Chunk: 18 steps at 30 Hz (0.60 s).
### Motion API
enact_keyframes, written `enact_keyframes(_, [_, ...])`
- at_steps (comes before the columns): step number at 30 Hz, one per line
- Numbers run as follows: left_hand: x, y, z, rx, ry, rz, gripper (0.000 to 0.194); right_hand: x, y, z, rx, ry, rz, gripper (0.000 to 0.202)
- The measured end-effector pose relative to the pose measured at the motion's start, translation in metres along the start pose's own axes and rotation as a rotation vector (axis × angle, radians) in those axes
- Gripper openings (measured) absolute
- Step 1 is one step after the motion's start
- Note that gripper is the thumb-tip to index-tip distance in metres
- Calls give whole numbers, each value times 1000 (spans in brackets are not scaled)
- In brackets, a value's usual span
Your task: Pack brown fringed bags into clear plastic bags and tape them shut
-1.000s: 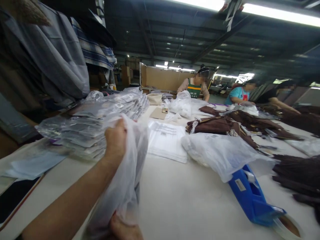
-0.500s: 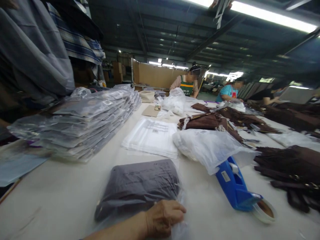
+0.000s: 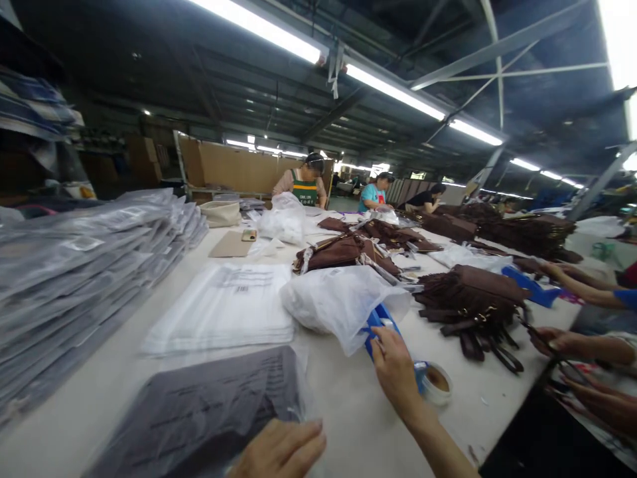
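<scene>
Right hand [image 3: 393, 358] is sitting closer to the blue dispenser [image 3: 381, 313], bent fingers overlapping its far end; can't tell if they're pinching anything. It's lying slantwise on the table [image 3: 343, 415], long axis running far-left to near-right, roll [image 3: 438, 384] end pointing near-right. Left hand [image 3: 283, 448] is resting on the bagged item [image 3: 219, 405], grip unclear.

Left hand [image 3: 279, 451] palm-down, right hand [image 3: 394, 366] farther forward
</scene>
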State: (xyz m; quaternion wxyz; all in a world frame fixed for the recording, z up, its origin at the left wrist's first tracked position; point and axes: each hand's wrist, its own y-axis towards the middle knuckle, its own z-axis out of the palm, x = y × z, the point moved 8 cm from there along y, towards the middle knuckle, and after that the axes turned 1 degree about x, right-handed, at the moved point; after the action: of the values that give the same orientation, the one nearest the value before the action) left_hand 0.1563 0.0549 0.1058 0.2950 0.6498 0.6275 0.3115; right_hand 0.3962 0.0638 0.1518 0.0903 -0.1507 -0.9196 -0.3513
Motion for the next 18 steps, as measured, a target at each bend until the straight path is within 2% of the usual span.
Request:
enact_keyframes(2, [13,25,-8,-74,-21,-78,37,-10,23,18,38,-77,-38,29])
enact_keyframes(4, [22,41,-8,-84,-23,-147,35,-13,37,35,81,-140,-83,30])
enact_keyframes(6, [24,43,-4,-69,-20,-165,33,-15,44,46,110,-173,-115,26])
enact_keyframes(8, [22,35,0,-54,-15,-146,30,-18,46,50,121,-174,-128,21])
enact_keyframes(10, [20,26,2,-46,-6,-136,28,-22,44,47,117,-143,-127,17])
enact_keyframes(13, [23,23,4,-11,-55,-220,26,-26,33,36,96,-42,-108,17])
enact_keyframes(17, [22,49,18,77,-350,-358,25,-31,12,17,54,182,-30,21])
enact_keyframes(18, [24,57,26,109,-444,-438,23,-33,7,14,49,250,-1,23])
